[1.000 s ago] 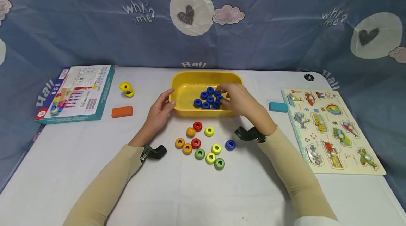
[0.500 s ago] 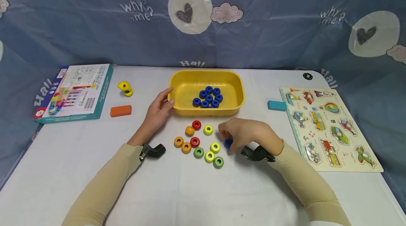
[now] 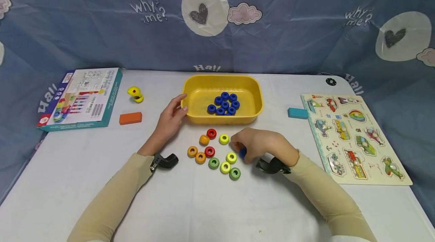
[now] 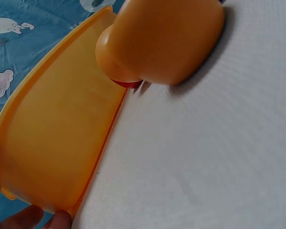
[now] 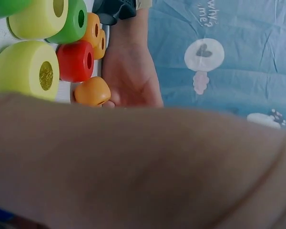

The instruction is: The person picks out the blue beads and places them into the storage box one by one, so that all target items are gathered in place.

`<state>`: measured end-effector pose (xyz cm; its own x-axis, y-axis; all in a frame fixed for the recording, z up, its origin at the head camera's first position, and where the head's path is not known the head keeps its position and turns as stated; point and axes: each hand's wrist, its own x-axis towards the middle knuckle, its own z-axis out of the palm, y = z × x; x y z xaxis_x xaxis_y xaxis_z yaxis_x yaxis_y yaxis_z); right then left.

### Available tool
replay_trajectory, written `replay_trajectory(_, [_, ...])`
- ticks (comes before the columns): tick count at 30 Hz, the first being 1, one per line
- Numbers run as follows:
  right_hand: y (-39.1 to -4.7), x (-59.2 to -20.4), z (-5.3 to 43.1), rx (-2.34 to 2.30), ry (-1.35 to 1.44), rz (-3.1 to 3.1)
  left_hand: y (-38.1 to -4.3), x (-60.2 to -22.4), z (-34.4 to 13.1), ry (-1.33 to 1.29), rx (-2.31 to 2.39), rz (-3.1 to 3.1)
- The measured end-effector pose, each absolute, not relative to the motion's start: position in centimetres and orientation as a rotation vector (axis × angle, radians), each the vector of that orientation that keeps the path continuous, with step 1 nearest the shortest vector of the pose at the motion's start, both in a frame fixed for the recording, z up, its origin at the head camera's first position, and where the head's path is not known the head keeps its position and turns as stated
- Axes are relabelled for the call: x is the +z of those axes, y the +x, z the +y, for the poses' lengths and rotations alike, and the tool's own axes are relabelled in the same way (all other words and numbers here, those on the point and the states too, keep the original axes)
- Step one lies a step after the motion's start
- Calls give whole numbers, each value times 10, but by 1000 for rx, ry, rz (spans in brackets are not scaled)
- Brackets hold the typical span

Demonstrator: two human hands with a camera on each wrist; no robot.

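Observation:
My left hand holds the left end of the yellow plastic tray, thumb and fingers at its rim; its fingertips show low in the left wrist view. Several blue beads lie inside the tray toward its near side. In front of the tray, my right hand pinches another blue bead close over the table, mostly hidden under the fingers. Left of that hand lie loose beads with holes: yellow, green, red and orange.
A boxed toy set lies at the left, near a yellow duck-like figure and an orange block. At the right are a blue block, a picture puzzle board and a black disc.
My right hand has come out of the tray toward me, down to the blue bead on the table, and shifted it slightly left. My left hand stays on the tray.

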<state>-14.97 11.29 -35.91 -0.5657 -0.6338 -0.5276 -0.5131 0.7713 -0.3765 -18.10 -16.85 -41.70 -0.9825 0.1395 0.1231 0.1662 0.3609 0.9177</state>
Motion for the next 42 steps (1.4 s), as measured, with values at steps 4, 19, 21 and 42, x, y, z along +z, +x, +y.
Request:
replay_trajectory(4, [-151,-356,115,-296,-866,2278,-172,-400,-163,-297,-1740,-2578])
replay_trajectory(19, [-205,-312,131,-611,-787,2729,-185,-426,-173,-278,-1771,-2529])
replay_trajectory(21, [-217,-321,126,-550,-726,2777,-185,-426,-173,-271,-1771,-2529])
replay_trajectory(42, [-237,-357,112,-437,-525,2756,-184,-427,-171,-285,-1776,-2536])
